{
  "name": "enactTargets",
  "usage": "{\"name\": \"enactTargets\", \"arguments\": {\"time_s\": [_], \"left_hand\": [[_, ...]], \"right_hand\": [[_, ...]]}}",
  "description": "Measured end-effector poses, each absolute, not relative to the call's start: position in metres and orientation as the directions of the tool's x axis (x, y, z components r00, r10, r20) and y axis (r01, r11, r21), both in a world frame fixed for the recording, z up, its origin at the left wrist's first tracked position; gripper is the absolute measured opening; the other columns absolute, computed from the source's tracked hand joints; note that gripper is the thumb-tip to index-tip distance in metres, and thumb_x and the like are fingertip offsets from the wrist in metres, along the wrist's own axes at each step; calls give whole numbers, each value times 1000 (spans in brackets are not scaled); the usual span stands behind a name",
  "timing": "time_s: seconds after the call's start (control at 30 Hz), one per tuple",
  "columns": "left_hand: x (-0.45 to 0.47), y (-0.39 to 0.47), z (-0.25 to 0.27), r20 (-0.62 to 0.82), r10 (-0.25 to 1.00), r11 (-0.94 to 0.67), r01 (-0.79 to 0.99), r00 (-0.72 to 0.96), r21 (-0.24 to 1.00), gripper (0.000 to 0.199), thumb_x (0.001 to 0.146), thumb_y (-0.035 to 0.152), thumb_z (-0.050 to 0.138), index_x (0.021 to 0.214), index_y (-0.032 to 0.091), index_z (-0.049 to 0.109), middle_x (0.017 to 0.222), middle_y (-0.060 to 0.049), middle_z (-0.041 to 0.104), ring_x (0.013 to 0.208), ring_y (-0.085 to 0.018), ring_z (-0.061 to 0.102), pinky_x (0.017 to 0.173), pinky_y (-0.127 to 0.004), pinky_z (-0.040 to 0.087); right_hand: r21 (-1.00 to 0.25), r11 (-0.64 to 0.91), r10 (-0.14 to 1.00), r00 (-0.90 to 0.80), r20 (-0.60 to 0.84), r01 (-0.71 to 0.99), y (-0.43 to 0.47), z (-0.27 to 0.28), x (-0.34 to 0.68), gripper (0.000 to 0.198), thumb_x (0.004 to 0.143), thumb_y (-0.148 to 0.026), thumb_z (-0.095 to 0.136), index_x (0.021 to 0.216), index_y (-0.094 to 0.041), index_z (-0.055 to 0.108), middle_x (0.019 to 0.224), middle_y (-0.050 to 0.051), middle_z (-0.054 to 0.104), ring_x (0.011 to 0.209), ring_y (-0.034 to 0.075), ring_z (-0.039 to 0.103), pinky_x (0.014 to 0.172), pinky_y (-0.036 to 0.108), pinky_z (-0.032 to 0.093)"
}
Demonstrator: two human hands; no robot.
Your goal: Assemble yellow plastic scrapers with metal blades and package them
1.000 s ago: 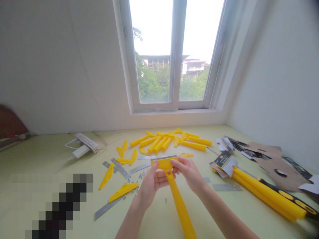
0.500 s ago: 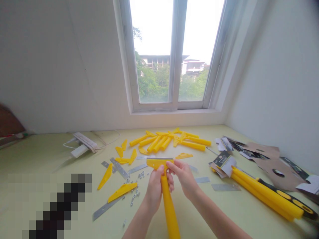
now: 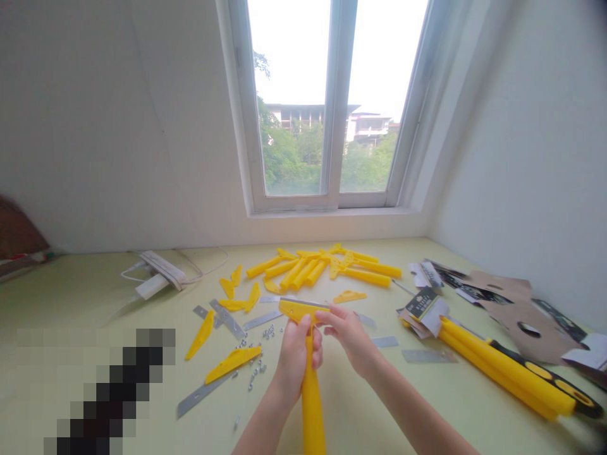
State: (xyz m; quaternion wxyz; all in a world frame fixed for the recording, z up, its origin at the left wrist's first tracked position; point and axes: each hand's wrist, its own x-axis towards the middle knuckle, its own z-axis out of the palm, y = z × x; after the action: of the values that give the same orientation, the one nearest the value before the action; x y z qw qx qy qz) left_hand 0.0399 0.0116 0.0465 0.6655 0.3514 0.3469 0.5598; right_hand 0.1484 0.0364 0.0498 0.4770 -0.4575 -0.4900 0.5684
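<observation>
A yellow scraper (image 3: pixel 312 398) with a metal blade along its wide head points away from me over the table. My left hand (image 3: pixel 293 360) is wrapped round its neck, thumb on top just below the head. The fingers of my right hand (image 3: pixel 353 338) are bent against the right end of the head; their tips are partly hidden, and whether a small part is between them I cannot tell. Left of my hands lie small screws and nuts (image 3: pixel 256 373), a yellow blade cover (image 3: pixel 233 365) and a grey metal blade (image 3: pixel 203 397).
Several yellow scraper handles (image 3: pixel 303 270) are piled below the window. More yellow covers (image 3: pixel 199 336) and blades (image 3: pixel 430 356) lie around. On the right are packaged yellow scrapers (image 3: pixel 502 370), a black-and-yellow handle (image 3: pixel 545 373) and cardboard sleeves (image 3: pixel 533 325). A power strip (image 3: pixel 162 270) stands at left.
The scraper has turned slightly, its handle end swinging left and the right end of its head dipping. My right fingers have loosened from their pinch and shifted along the head's right end.
</observation>
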Motion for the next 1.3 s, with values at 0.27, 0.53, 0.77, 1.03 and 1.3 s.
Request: {"name": "enactTargets", "arguments": {"time_s": [0.27,0.53,0.77,1.03,1.3], "left_hand": [[26,18,48,-121,978,188,-460,171,868,32,73,45,56,68,18,39,46,10,42,29,0,30,32,-14,21],[-9,29,59,-111,994,94,-582,6,808,27,69,33,61,65,17,39,49,9,44,31,1,31,33,-11,20],[-36,34,63,-44,995,-25,-632,-93,774,25,68,25,61,62,16,39,50,7,45,33,1,32,34,-10,23],[-35,32,65,-50,996,0,-589,-68,808,24,67,27,62,62,16,41,50,6,46,33,1,33,34,-11,24],[-26,33,60,-14,999,35,-517,44,855,30,72,36,59,57,14,46,45,6,43,32,0,31,33,-12,23]], "right_hand": [[-997,-31,997,-72,-26,-65,46,54,163,24,68,-40,61,75,-17,62,74,2,61,68,14,54,60,24,39],[-751,297,955,-204,217,590,51,39,172,12,70,-20,52,69,-18,64,73,3,63,70,17,54,65,28,40],[-661,441,892,-374,252,606,39,37,161,19,69,-7,49,70,-19,64,77,3,60,77,16,53,72,27,40],[-528,563,826,-461,326,636,24,36,142,17,75,-8,49,79,-20,60,83,3,59,83,17,51,75,27,40],[-368,640,766,-525,370,675,32,26,107,39,80,-15,48,118,-20,48,112,7,57,103,22,47,89,34,36]]}}
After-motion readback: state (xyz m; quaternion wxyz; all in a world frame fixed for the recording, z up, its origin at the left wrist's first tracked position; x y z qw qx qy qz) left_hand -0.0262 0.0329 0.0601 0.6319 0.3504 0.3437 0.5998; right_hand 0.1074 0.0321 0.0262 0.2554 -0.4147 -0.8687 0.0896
